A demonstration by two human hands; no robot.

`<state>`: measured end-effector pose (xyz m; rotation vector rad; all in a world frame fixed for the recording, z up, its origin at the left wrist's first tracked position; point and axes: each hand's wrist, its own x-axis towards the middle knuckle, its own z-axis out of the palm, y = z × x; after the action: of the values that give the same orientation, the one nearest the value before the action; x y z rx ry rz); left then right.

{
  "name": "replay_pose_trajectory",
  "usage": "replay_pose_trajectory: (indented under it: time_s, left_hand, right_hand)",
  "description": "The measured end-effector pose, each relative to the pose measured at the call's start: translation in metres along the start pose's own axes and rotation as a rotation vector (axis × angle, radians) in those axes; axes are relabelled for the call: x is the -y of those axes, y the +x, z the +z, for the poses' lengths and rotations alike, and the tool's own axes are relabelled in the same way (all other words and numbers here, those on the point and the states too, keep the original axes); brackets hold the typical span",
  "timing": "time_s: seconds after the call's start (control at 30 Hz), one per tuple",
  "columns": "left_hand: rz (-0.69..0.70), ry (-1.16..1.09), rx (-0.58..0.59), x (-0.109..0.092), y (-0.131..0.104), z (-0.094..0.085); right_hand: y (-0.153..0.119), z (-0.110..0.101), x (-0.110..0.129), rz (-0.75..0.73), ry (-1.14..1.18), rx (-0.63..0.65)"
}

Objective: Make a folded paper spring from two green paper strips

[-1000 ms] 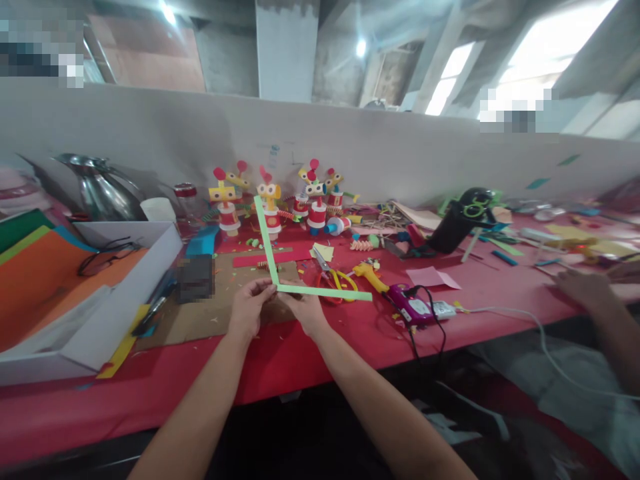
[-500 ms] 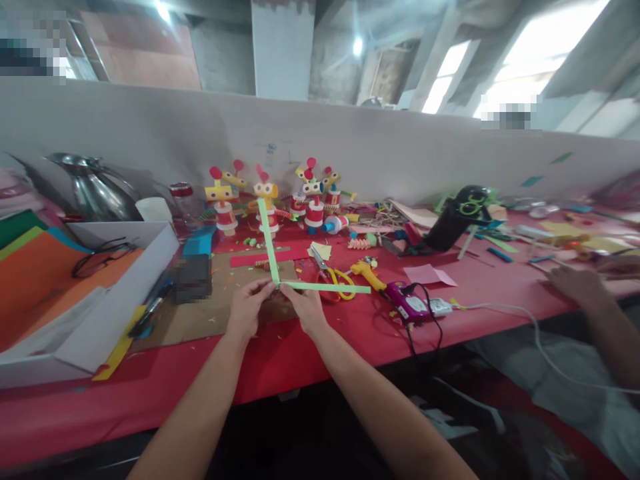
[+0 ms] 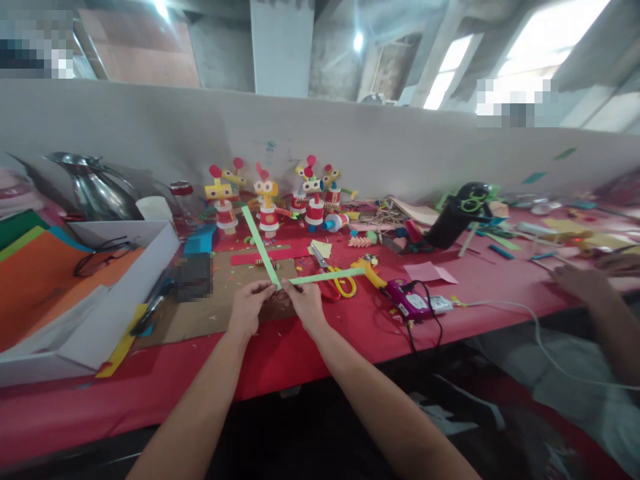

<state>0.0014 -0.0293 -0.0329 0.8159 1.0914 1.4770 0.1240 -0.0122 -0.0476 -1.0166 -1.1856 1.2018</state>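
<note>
Two light green paper strips (image 3: 261,245) meet at a corner between my hands, one slanting up to the left, the other out to the right. My left hand (image 3: 250,305) pinches the corner from the left, and my right hand (image 3: 306,303) pinches it from the right. Whether the strips are joined there is hidden by my fingers. Below them lies a brown cardboard sheet (image 3: 195,320). Yellow-handled scissors (image 3: 344,285) rest just beyond my right hand, with a yellow and purple glue gun (image 3: 373,275) to their right.
Several paper figures (image 3: 269,217) stand at the back. On the left are a white box (image 3: 125,300) of coloured paper and a steel jug (image 3: 97,190). A black cup (image 3: 445,223) leans at the right. Another person's hand (image 3: 575,280) is at the far right.
The upright strip has tilted to the left, and the other strip's free end has risen. My hands stay in nearly the same place, still pinching the corner.
</note>
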Motion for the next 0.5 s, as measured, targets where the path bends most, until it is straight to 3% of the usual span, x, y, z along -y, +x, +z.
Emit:
replay_pose_trajectory:
  time_s: [0.2,0.5]
  left_hand:
    - [-0.014,-0.02,0.017,-0.002,0.0,0.001]
    - [-0.048,-0.097,-0.032,-0.005,0.0,0.002]
  right_hand:
    - [-0.002,0.001,0.01,0.114,0.095,-0.019]
    - [-0.002,0.0,0.013,0.053,0.071,0.002]
